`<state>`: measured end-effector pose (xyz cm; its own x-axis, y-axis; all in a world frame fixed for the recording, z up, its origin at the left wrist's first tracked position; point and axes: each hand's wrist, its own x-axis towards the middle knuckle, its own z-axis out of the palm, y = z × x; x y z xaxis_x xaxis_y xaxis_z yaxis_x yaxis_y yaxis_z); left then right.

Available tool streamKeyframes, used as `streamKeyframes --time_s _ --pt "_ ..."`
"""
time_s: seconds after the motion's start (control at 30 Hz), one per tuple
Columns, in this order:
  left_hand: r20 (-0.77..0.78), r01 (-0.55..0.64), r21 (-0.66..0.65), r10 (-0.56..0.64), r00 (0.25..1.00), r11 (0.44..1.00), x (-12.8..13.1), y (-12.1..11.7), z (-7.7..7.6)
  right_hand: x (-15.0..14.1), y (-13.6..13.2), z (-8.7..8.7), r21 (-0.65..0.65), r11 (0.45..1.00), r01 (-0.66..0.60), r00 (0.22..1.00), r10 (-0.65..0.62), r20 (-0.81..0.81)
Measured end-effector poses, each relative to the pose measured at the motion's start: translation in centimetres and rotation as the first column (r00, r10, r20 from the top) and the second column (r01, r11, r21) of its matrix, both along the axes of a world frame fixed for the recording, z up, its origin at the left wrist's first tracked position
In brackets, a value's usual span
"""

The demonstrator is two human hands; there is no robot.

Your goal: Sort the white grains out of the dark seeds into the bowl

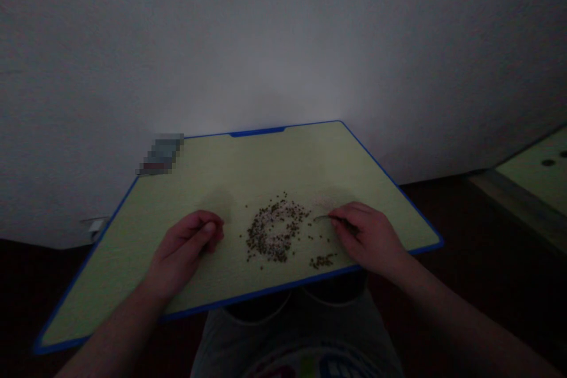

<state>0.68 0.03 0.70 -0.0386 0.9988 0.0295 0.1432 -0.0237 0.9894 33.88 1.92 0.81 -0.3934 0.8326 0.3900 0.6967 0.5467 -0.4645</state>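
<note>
Across the dim, blue-edged table, most dark and pale grains lie mixed, just one small dark cluster apart near the front edge, as the right hand pinches a thin tool between its fingers and the left hand curls, its hold too murky to tell.

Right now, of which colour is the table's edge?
The table's edge is blue, clearest in the head view.

Two hands, one tool, one table
</note>
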Motion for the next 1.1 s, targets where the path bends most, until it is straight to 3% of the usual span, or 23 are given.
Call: streamKeyframes --time_s 0.2,0.4,0.57,0.87,1.1 --pt "0.011 0.020 0.005 -0.020 1.000 1.000 -0.3 -0.1 -0.5 0.7 0.6 -0.4 0.023 0.994 0.102 0.995 -0.103 0.010" --pt "0.019 0.020 0.010 -0.020 1.000 1.000 -0.3 -0.1 -0.5 0.6 1.1 -0.3 0.006 0.993 0.116 0.993 -0.116 -0.010" --pt "0.046 0.010 0.000 -0.010 0.999 1.000 0.0 -0.2 -0.2 0.5 1.5 -0.3 -0.006 0.998 0.069 0.998 -0.069 -0.009" --pt "0.030 0.029 0.008 -0.030 0.999 1.000 -0.3 -0.1 -0.4 0.4 1.3 0.3 -0.045 0.991 -0.123 0.992 0.121 -0.046" --pt "0.019 0.034 0.005 -0.034 0.999 0.999 -0.4 0.1 -0.5 1.6 0.0 -0.2 -0.030 0.999 -0.019 0.999 0.018 -0.044"
